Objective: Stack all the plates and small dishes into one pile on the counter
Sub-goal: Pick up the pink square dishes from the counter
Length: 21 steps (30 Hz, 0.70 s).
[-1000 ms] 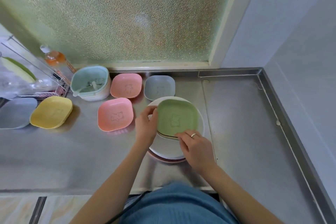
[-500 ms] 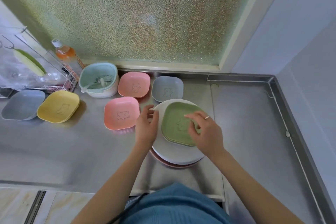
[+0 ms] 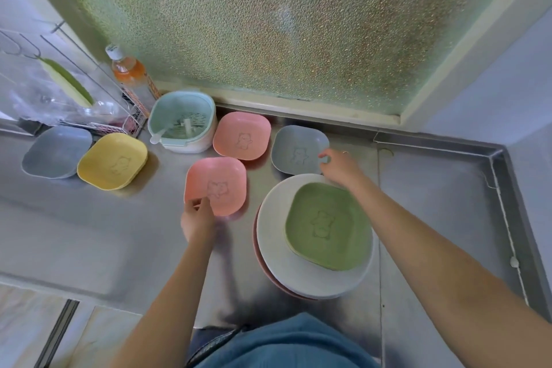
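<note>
Steel worktop [image 3: 89, 236] below frosted glass holds six small square dishes: two pink, two grey, one yellow, one green. Green dish [image 3: 327, 225] tops a white plate [image 3: 279, 260]. Left hand [image 3: 197, 219] fingers pinch the nearer pink dish [image 3: 216, 185]; right hand [image 3: 340, 166] fingers pinch the nearer grey dish [image 3: 298, 149].

We count six small square dishes on the table [image 3: 89, 242]: two pink ones, the near pink dish [image 3: 219, 182] and the far pink dish [image 3: 242, 135]; two grey ones, the left grey dish [image 3: 53, 151] and the right grey dish [image 3: 295, 149]; one yellow dish [image 3: 115, 160]; and one green dish [image 3: 328, 224]. We see one white round plate [image 3: 274, 251] with the rim of one reddish plate [image 3: 256, 243] under it. We also count one strainer bowl [image 3: 182, 121], one bottle [image 3: 130, 70] and one wire rack [image 3: 89, 92].
</note>
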Available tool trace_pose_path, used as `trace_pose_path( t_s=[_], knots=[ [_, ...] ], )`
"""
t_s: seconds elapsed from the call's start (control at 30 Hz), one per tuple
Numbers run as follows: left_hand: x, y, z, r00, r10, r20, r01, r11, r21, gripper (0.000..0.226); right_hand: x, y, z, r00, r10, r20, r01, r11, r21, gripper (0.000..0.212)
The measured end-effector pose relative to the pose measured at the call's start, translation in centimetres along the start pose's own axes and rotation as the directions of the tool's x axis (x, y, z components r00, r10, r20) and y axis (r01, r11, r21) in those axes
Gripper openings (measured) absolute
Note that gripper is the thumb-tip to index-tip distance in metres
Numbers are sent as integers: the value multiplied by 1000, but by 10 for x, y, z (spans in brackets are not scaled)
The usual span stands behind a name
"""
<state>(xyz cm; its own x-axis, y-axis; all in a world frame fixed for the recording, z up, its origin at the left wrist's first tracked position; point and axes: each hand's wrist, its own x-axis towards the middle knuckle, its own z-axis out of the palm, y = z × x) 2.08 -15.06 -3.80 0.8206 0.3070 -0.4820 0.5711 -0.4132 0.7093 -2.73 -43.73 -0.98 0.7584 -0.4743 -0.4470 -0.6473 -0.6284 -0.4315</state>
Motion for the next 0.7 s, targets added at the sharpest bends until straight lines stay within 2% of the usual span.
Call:
trace_pose_path(
  t_s=[0.13, 0.2, 0.27, 0.4, 0.53, 0.7],
  knots=[
    [2, 0, 4, 998, 25, -66, -24, 1000, 20, 26, 11, 0, 10, 989, 65, 136, -62, 998, -30, 27],
    [4, -2, 6, 997, 21, -80, -19, 999, 33, 28, 13, -2, 13, 988, 84, 131, -84, 996, -2, 20],
    [4, -5, 5, 996, 29, -85, -25, 999, 44, 24, 16, -4, 14, 988, 121, 94, -126, 991, 50, 28],
    [-4, -9, 1, 991, 101, -82, -97, 994, 55, 9, 17, -8, 13, 980, 161, -117, -133, 966, 220, 24],
    [-4, -11, -2, 989, 98, -115, -93, 995, 45, 23, 14, -11, 9, 916, 160, -368, -44, 952, 303, 24],
    [-4, -5, -2, 995, 10, -103, -12, 1000, -18, 38, -10, -15, -11, 858, 173, -483, 45, 913, 405, 23]
  ],
)
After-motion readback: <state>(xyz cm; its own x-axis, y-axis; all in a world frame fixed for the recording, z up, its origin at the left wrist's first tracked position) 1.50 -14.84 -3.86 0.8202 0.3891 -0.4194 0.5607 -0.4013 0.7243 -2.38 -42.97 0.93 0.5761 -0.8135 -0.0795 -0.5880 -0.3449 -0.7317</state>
